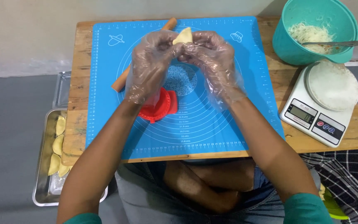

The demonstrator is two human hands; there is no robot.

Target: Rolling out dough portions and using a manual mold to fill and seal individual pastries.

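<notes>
Both gloved hands, left (pixel 150 62) and right (pixel 212 60), pinch the dumpling (pixel 184 36) between their fingertips, its pointed end tilted away above the mat (pixel 228 116).

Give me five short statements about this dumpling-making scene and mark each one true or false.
1. Both hands hold a folded piece of dough above the blue mat. True: the left hand and right hand meet on it.
2. The hands are bare. False: both wear clear plastic gloves.
3. The red dumpling press lies on the mat. True.
4. The teal bowl is empty. False: it holds pale shredded filling and a spoon.
5. The metal tray holding finished dumplings sits on top of the kitchen scale. False: the tray sits lower, beside the table's left edge; the scale is on the right.
</notes>
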